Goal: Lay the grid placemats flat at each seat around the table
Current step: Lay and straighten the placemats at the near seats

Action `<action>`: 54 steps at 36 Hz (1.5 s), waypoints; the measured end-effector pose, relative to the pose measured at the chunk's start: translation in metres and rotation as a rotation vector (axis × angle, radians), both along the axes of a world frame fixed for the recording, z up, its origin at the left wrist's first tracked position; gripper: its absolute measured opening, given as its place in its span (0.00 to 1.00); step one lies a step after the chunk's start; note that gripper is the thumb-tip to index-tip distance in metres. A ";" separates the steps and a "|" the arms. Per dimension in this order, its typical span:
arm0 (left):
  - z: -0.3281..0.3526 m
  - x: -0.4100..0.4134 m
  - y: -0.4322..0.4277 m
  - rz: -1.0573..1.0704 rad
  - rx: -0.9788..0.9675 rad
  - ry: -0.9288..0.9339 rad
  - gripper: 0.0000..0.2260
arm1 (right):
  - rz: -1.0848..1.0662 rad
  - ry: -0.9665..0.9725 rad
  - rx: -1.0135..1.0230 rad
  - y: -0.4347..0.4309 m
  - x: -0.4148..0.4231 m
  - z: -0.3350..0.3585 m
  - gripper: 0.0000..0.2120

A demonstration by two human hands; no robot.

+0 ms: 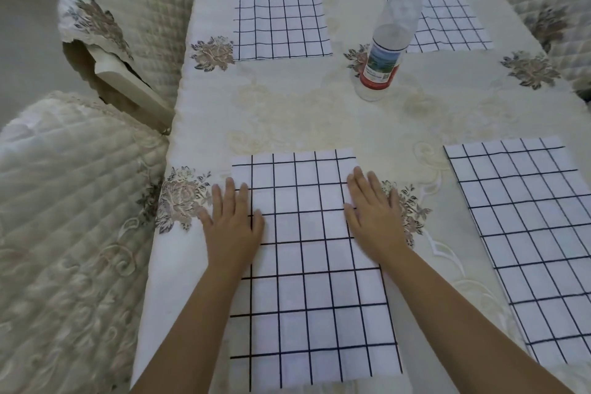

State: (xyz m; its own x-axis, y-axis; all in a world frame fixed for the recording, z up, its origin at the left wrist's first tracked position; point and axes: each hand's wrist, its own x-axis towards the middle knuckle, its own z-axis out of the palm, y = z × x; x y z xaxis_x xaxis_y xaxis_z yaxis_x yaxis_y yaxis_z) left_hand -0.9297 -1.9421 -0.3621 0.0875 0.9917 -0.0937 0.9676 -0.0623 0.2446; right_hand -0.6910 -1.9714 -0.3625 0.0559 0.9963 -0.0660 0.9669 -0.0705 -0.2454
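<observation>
Here both hands are pressing flat on the near mat point(307, 262), left hand point(233, 221) on its left edge, right hand point(375, 214) on its right, fingers straight, gripping nothing. Three more mats are lying around the counter point(287, 112), a bottle point(388, 38) standing between them.

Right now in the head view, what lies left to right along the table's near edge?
quilted chair → left hand → near placemat → right hand → right placemat
</observation>
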 end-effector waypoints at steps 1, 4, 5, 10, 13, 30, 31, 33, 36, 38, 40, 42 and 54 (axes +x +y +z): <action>0.002 0.004 0.004 -0.004 0.029 0.000 0.27 | -0.020 0.014 0.013 0.004 -0.003 0.003 0.30; 0.012 0.027 0.016 -0.079 0.101 0.000 0.22 | 0.000 -0.028 0.064 0.016 -0.021 0.013 0.26; 0.015 0.037 0.017 -0.131 0.105 -0.002 0.22 | 0.041 -0.045 0.081 0.020 -0.031 0.014 0.25; 0.004 0.063 0.014 -0.239 -0.019 -0.018 0.29 | 0.181 -0.042 -0.031 0.023 -0.068 0.007 0.25; 0.001 0.057 0.019 -0.192 -0.043 0.010 0.26 | 0.164 -0.041 -0.030 0.026 -0.059 0.003 0.25; 0.009 -0.030 -0.044 0.195 0.020 -0.212 0.29 | -0.230 0.184 -0.076 -0.044 0.021 0.015 0.31; 0.009 -0.029 -0.056 0.217 0.030 -0.234 0.30 | -0.235 0.240 -0.077 -0.054 0.014 0.018 0.31; 0.007 -0.026 -0.078 0.215 0.039 -0.244 0.30 | -0.191 0.268 -0.104 -0.075 -0.004 0.019 0.32; 0.013 -0.012 -0.109 0.169 0.019 -0.105 0.24 | -0.066 0.143 -0.039 -0.111 -0.032 0.012 0.35; 0.019 0.001 -0.127 0.073 0.118 -0.038 0.22 | -0.002 0.068 -0.011 -0.129 -0.044 0.009 0.32; 0.023 0.014 -0.145 -0.091 0.190 -0.019 0.22 | 0.029 0.036 0.012 -0.142 -0.048 0.009 0.30; 0.021 0.023 -0.163 -0.249 0.178 -0.021 0.23 | 0.050 0.008 0.026 -0.154 -0.045 0.006 0.28; 0.026 0.035 -0.181 -0.003 -0.150 -0.101 0.23 | -0.014 0.117 -0.044 -0.197 0.045 0.005 0.28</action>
State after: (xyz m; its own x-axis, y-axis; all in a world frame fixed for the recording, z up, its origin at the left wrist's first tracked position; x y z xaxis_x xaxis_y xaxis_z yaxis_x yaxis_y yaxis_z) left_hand -0.8946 -2.1236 -0.3366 0.1070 0.9671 -0.2307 0.9376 -0.0209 0.3471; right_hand -0.6461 -2.1679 -0.3577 0.0587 0.9915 -0.1160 0.9307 -0.0964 -0.3530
